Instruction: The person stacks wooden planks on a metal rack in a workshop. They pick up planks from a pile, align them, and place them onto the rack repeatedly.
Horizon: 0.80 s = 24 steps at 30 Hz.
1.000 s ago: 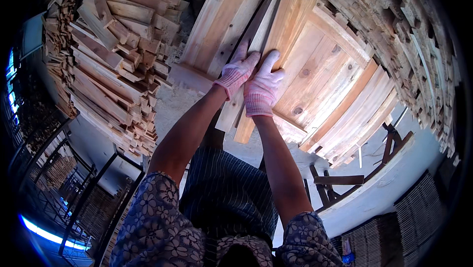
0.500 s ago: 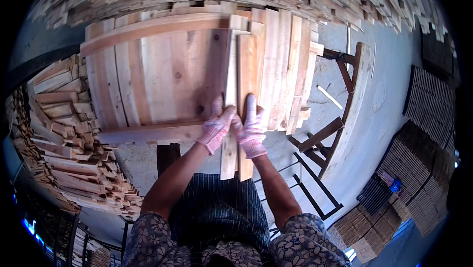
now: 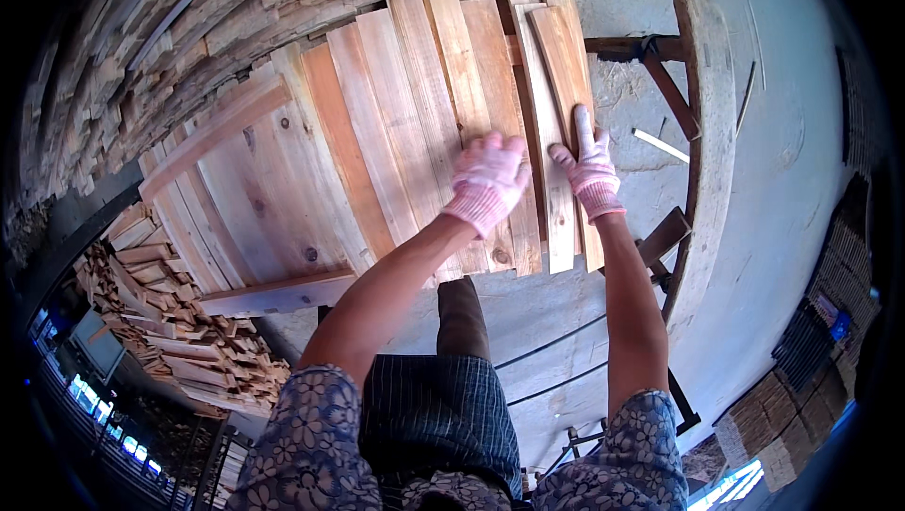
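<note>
Wooden boards (image 3: 422, 68) lay side by side under the half-curled left hand (image 3: 489, 176), its grip unclear, while the right hand (image 3: 593, 176), spread wide, touched narrow boards (image 3: 566, 58) at right, arranging apparently in hand and closer alignment seemingly called for next.

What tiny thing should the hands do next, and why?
Perhaps the right hand should nudge the pale board leftward: it seems set apart from the tan plank on its left, with a dark strip showing between.
</note>
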Each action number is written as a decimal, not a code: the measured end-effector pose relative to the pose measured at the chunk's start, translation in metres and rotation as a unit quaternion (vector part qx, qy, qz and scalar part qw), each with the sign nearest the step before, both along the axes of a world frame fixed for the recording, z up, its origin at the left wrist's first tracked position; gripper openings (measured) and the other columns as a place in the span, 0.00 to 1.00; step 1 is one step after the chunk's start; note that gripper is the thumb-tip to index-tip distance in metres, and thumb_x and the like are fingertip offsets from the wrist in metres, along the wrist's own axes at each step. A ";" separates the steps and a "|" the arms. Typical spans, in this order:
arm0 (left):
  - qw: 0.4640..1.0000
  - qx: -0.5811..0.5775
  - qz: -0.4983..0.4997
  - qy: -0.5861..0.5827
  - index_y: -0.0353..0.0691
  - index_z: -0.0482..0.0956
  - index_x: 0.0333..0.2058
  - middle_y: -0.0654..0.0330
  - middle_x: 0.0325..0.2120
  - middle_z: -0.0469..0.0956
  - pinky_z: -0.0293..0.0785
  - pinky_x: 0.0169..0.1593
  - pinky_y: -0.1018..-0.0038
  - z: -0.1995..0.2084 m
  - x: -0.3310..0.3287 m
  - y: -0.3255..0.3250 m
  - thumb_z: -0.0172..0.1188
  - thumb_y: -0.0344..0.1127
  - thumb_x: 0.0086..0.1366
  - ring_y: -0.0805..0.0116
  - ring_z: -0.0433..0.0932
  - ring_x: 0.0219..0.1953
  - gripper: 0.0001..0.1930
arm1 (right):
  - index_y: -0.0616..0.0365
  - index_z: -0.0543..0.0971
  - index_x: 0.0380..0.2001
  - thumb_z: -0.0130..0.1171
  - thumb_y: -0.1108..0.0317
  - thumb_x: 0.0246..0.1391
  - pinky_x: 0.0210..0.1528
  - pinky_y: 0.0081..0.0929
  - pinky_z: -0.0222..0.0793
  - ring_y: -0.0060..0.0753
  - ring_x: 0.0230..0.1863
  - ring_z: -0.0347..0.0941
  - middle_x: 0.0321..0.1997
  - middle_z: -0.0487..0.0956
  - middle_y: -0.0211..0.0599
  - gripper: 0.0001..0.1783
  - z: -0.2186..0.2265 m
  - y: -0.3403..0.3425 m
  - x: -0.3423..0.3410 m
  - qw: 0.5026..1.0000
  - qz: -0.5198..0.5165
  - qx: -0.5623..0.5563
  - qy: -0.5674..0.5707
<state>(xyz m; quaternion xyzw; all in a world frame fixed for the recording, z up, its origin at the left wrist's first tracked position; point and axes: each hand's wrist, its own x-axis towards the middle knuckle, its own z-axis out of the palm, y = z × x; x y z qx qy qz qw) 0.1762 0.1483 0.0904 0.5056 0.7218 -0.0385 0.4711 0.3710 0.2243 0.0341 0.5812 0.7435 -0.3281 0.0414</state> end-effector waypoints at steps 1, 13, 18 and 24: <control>0.999 0.017 -0.009 0.051 0.43 0.73 0.57 0.51 0.53 0.72 0.73 0.56 0.59 -0.003 -0.014 -0.016 0.61 0.56 0.63 0.53 0.74 0.53 0.30 | 0.34 0.53 0.74 0.67 0.49 0.55 0.61 0.50 0.69 0.69 0.61 0.68 0.62 0.65 0.62 0.48 -0.002 0.000 0.001 1.000 0.002 0.009 -0.008; 0.972 -0.107 -0.151 0.142 0.41 0.72 0.58 0.51 0.57 0.71 0.68 0.61 0.59 0.007 -0.015 -0.002 0.64 0.62 0.58 0.51 0.72 0.58 0.36 | 0.32 0.53 0.73 0.61 0.46 0.59 0.60 0.51 0.70 0.67 0.60 0.68 0.62 0.63 0.62 0.43 0.011 -0.007 -0.019 0.998 0.033 -0.045 -0.041; 0.976 -0.072 0.135 -0.152 0.38 0.65 0.63 0.50 0.55 0.73 0.75 0.56 0.59 -0.007 -0.036 -0.042 0.67 0.52 0.62 0.54 0.75 0.57 0.37 | 0.34 0.51 0.74 0.59 0.51 0.61 0.61 0.52 0.70 0.69 0.61 0.69 0.65 0.64 0.63 0.42 0.049 -0.009 -0.015 0.999 0.046 -0.005 -0.004; 0.444 -0.114 0.552 -0.697 0.41 0.65 0.64 0.47 0.55 0.73 0.84 0.52 0.58 0.009 0.011 -0.158 0.64 0.34 0.67 0.53 0.74 0.60 0.29 | 0.48 0.59 0.73 0.66 0.59 0.58 0.60 0.37 0.74 0.49 0.60 0.73 0.62 0.69 0.56 0.43 0.110 -0.104 -0.031 0.915 0.286 -0.091 0.268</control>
